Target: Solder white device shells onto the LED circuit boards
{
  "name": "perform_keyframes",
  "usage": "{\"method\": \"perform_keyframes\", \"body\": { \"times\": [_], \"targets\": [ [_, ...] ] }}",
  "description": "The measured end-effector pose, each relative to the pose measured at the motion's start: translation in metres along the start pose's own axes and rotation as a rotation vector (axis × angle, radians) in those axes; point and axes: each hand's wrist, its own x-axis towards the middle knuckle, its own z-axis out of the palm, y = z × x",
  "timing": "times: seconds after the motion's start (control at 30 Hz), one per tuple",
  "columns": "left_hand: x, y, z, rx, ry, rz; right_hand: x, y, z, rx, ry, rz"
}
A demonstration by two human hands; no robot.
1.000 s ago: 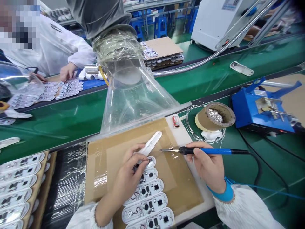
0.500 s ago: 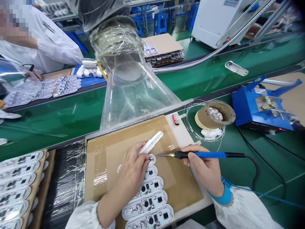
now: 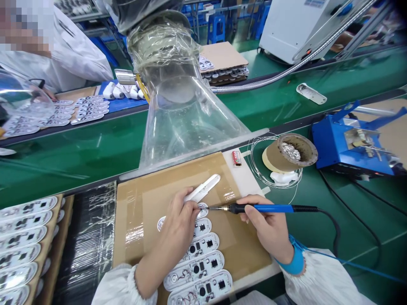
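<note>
Head view: right hand (image 3: 269, 226) has fingers closed round the blue soldering iron (image 3: 273, 208), its tip at the right end of the uppermost white housing (image 3: 203, 212) in a column on the brown board (image 3: 244, 245). Left hand (image 3: 179, 220) lies over that housing, fingers bent, beside a slim white part (image 3: 205, 187); cannot tell whether they grip anything.

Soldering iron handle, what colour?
Soldering iron handle: blue, with black sections at both ends. Best seen in the head view.
</note>
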Motion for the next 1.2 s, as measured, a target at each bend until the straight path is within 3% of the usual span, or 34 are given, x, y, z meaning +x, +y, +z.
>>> {"method": "perform_keyframes", "body": {
  "times": [0.87, 1.2],
  "targets": [
    [-0.001, -0.006, 0.012, 0.044, 0.065, 0.031, 0.003, 0.001, 0.0, -0.021, 0.005, -0.027],
    [0.0, -0.002, 0.003, -0.008, 0.017, 0.018, 0.005, 0.0, -0.003, 0.01, 0.02, -0.026]
  ]
}}
